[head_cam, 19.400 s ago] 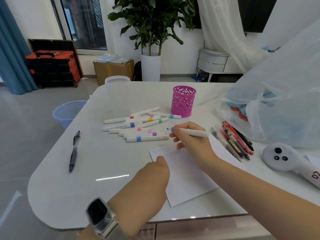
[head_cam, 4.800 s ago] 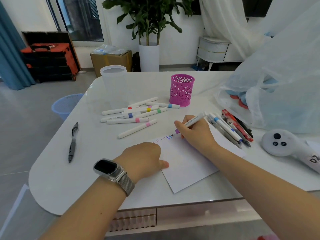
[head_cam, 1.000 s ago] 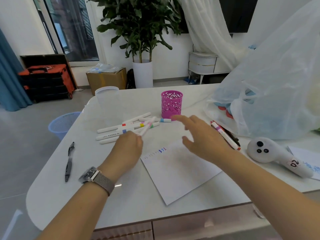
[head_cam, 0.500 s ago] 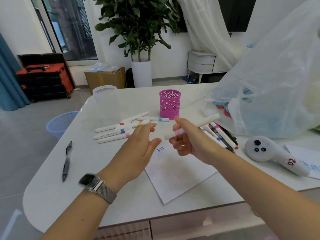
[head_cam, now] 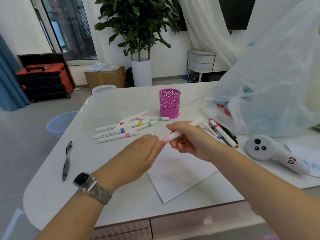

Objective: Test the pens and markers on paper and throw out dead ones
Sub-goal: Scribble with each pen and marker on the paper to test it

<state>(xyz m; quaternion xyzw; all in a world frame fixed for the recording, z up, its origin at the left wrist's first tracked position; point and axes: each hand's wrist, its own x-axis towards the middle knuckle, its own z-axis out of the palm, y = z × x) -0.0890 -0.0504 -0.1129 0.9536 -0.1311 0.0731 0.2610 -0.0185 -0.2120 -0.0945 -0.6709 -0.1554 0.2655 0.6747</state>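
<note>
Soft even daylight from the window [head_cam: 69, 28] behind my table [head_cam: 86, 170], faint glare streaks on the glossy tabletop, only weak shadows under my hands, slight motion blur on my fingertips, wide-angle bending toward the frame edges.

Left hand [head_cam: 138, 155] and right hand [head_cam: 187, 139] raised, fingertips meeting, both closed.
</note>
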